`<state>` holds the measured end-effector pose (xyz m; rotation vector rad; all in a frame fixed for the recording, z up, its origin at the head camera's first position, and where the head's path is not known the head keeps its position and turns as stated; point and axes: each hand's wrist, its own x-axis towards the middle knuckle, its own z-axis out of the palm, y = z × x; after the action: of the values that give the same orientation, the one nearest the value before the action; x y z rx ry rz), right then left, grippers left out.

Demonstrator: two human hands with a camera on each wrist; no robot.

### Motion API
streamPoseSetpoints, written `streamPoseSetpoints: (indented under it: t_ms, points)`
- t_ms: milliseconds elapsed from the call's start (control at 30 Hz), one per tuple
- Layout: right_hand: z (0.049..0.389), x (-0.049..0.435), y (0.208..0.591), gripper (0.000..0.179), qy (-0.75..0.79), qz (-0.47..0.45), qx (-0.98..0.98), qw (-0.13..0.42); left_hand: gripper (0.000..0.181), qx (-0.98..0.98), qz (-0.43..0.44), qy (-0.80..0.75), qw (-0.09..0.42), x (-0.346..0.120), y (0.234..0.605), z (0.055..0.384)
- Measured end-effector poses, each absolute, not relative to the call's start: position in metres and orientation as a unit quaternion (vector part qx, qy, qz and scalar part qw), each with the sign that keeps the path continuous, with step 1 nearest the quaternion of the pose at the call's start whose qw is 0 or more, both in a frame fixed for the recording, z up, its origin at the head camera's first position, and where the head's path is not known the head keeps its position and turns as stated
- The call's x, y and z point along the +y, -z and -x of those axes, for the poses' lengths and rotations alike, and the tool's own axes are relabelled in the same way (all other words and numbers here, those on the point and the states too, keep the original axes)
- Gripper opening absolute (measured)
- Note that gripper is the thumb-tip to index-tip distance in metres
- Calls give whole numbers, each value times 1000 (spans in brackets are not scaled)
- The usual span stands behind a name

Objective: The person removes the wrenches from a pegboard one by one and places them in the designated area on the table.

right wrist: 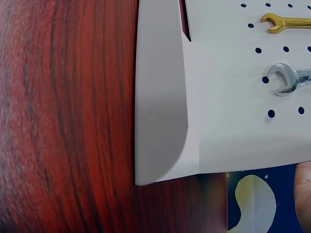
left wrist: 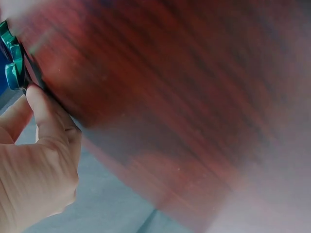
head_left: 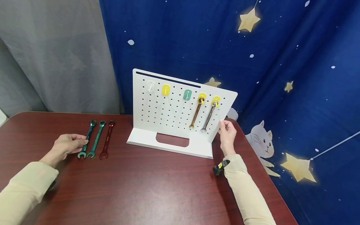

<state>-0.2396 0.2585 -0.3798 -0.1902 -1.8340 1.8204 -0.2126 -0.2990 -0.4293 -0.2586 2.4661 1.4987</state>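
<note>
In the head view, my left hand (head_left: 67,145) is at the left of three wrenches, pinching the blue-green wrench (head_left: 89,134) around its shaft. Beside it lie a green wrench (head_left: 97,139) and a red wrench (head_left: 107,140), jaw ends toward me. The left wrist view has the fingertips (left wrist: 39,99) right at the green metal ends. My right hand (head_left: 228,136) grips the right edge of a white pegboard stand (head_left: 168,115), thumb in front. On its hooks hang a gold wrench (head_left: 196,114) and a silver wrench (head_left: 208,118). Only a sliver of that hand (right wrist: 303,194) shows in the right wrist view.
Three hooks bear nothing: a white hook (head_left: 151,87), a yellow hook (head_left: 166,90) and a green hook (head_left: 187,94). The stand is on a reddish-brown table (head_left: 140,187). Behind it hang a grey curtain (head_left: 56,62) and a blue starry curtain (head_left: 182,37).
</note>
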Motion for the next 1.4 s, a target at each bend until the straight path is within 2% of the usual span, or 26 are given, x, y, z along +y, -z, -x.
streamPoseSetpoints:
  t_ms: [133,467,900,1167,1267,1400]
  points:
    - [239,259,379,12,-673,75,-684,272,50,863,90,-485,111,-297,429,213]
    - [238,260,380,12,-673,69,-684,274,41,878,92,-463,73,-292,426,214]
    - [239,261,379,13,-676,67,-680,278,37,891,114,-435,59,-292,423,216]
    - [242,261,383,15,-676,67,-681,274,42,900,120,-415,63,-293,424,211]
    - [249,266,392,17,-673,68,-684,274,41,915,105,-389,29,-292,423,208]
    - [256,272,400,21,-671,70,-684,278,38,927,64,-363,-66,-283,422,206]
